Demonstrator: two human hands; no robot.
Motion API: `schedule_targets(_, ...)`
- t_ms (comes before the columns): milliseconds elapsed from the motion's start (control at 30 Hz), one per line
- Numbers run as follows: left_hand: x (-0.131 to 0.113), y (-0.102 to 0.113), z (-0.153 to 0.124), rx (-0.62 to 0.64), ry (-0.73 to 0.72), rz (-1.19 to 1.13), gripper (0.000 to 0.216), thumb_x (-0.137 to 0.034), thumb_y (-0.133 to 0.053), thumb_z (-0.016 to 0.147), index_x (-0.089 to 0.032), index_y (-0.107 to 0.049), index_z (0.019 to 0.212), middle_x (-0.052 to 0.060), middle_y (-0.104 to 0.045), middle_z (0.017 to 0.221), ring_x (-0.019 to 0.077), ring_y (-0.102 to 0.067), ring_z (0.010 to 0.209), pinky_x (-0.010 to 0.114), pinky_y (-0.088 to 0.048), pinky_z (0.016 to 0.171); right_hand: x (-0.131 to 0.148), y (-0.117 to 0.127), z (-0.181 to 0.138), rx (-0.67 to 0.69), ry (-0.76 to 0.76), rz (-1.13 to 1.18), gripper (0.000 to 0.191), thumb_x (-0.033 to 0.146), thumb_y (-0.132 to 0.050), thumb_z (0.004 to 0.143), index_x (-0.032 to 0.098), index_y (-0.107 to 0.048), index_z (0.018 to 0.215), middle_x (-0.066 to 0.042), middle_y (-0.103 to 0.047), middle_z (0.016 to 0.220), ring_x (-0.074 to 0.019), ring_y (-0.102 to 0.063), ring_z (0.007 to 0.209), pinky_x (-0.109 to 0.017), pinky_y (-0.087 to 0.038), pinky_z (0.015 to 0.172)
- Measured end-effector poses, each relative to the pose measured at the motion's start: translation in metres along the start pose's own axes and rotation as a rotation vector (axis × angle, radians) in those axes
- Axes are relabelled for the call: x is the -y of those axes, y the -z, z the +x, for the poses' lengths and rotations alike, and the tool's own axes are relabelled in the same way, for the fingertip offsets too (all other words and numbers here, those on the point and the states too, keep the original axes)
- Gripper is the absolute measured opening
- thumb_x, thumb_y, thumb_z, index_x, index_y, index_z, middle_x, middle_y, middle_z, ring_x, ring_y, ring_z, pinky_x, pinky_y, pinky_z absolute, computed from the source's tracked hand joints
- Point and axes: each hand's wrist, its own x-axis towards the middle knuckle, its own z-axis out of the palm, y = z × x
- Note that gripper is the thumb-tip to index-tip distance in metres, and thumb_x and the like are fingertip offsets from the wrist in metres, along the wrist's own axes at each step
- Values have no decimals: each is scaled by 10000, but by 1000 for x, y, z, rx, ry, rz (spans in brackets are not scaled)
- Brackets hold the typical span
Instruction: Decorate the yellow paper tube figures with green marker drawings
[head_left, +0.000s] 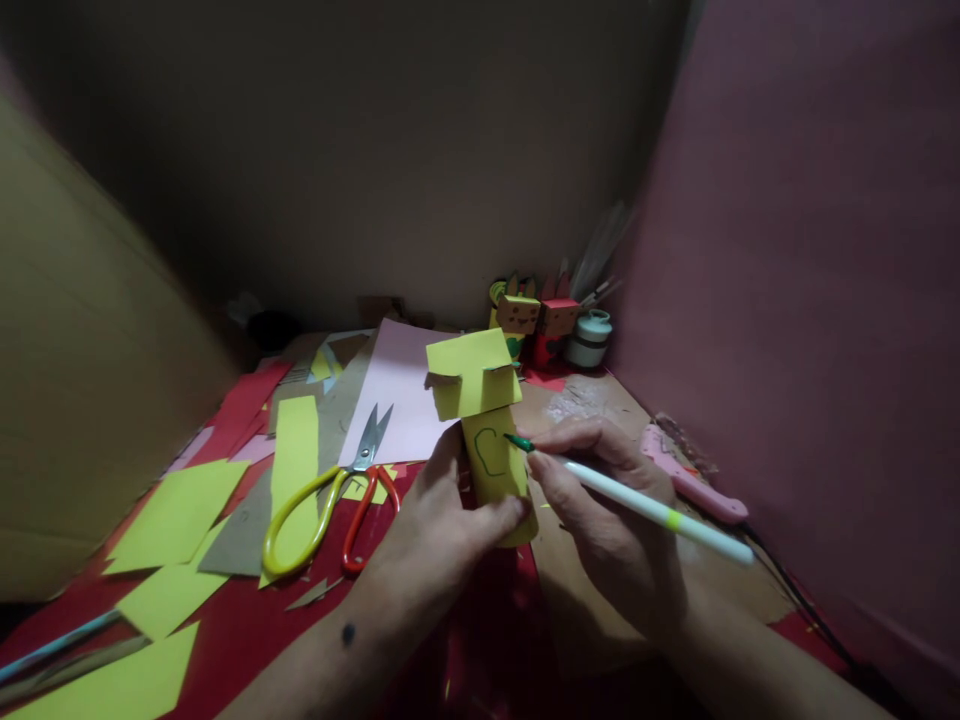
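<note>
Both forearms come up from the bottom edge toward the yellow paper figure [487, 440], standing upright mid-table. Left hand [442, 530] curls around its lower body from the left, thumb pressed across the front, gripping it. The figure's base is hidden behind that thumb, and the dim light blurs the small paper figures [536, 320] behind it. Right hand [607, 520] pinches a green-tipped pen [637, 502], its tip touching the figure's front beside a drawn outline. Scissors [337, 500] lie left of the figure.
</note>
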Motion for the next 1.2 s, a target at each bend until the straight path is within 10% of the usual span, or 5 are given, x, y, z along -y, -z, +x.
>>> schedule_targets(1200, 1, -5, 0, -37, -4, 76, 454, -325, -769, 777, -252, -572, 1180, 115, -698, 1187, 369, -654, 1130, 566, -528, 967, -3, -3, 1, -65, -7, -14, 97, 154, -758, 834, 245, -726, 828, 48, -714, 672, -101, -654, 565, -177, -549, 496)
